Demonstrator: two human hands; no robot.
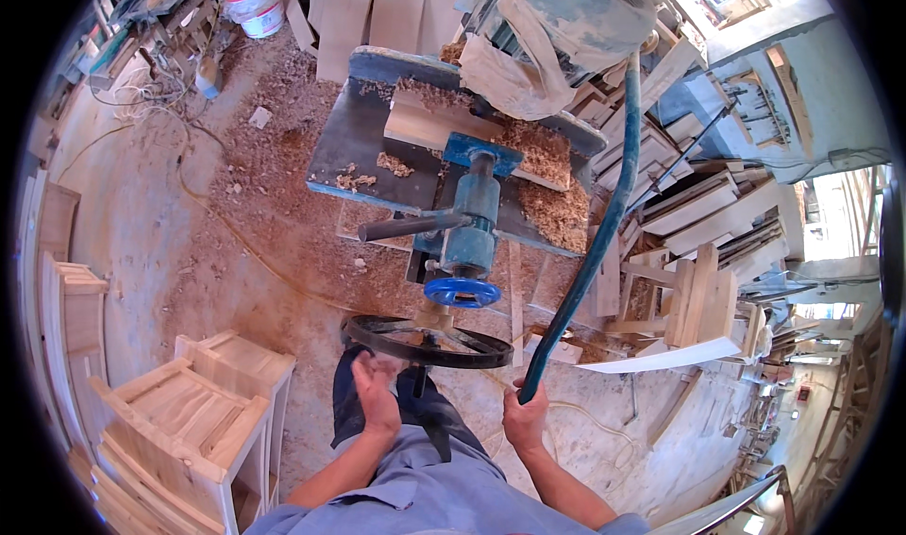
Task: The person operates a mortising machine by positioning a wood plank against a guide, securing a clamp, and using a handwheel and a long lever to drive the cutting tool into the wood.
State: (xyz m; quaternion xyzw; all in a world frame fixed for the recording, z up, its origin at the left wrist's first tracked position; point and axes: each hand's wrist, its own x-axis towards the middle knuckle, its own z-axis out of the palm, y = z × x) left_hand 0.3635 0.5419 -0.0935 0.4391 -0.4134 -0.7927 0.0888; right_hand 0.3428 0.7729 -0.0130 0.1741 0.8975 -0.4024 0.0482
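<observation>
My right hand (525, 418) is wrapped round the lower end of a long, bent teal lever (604, 242) that rises to the machine's motor head (595, 21). Just below the left rim of a black handwheel (377, 339), my left hand (376, 395) is raised with its fingers apart, holding nothing. Beyond the wheel, a teal screw clamp (470, 222) with a grey bar handle (401, 226) and a small blue handwheel (461, 292) presses against a pale wooden piece (429, 125). That piece lies on the dark machine table (349, 148), partly covered by wood shavings (552, 209). A cloth over the head hides any cutting tool.
Wooden frames (203, 398) are stacked at my lower left. Stacked boards (717, 205) and a white-edged panel (675, 358) stand on the right. A cable (245, 242) crosses the dusty floor. Farther off are a bucket (255, 2) and leaning boards (396, 11).
</observation>
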